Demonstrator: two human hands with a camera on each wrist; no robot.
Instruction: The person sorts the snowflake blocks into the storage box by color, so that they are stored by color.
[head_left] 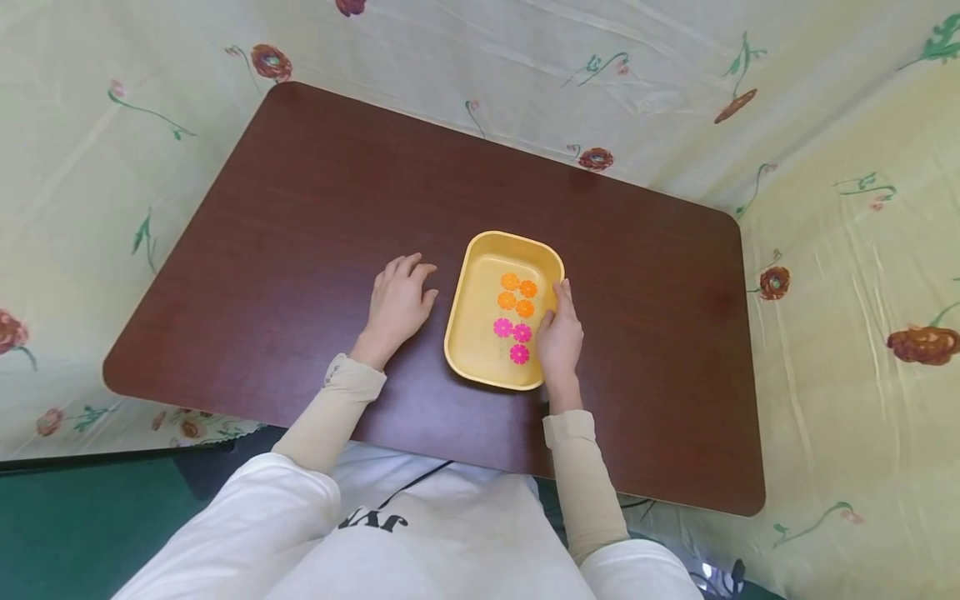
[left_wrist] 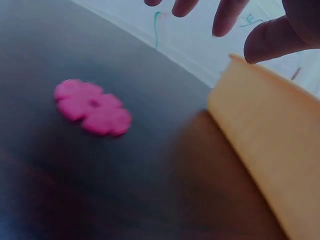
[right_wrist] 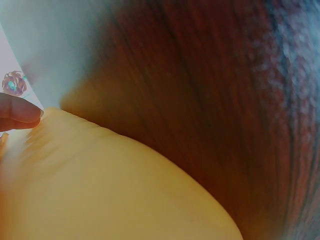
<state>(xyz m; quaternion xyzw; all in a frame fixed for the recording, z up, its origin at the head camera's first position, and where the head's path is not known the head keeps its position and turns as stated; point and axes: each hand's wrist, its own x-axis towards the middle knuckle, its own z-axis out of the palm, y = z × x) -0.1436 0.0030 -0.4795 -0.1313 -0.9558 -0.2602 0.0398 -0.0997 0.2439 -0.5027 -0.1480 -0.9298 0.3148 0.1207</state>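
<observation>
A yellow tray (head_left: 476,333) sits mid-table and holds three orange flower pieces (head_left: 517,294) and three pink flower pieces (head_left: 517,337). My right hand (head_left: 561,333) grips the tray's right rim, thumb over the inner side and fingers along the outside. In the right wrist view a fingertip (right_wrist: 20,112) rests on the tray's rim (right_wrist: 100,190). My left hand (head_left: 401,300) lies on the table just left of the tray with relaxed fingers. The left wrist view shows one more pink flower piece (left_wrist: 92,106) on the table under that hand, beside the tray's wall (left_wrist: 270,145); the fingers (left_wrist: 227,20) are not on it.
The dark brown table (head_left: 300,225) has rounded corners. A pale floral cloth (head_left: 825,250) surrounds it at the back and sides. My lap is at the near edge.
</observation>
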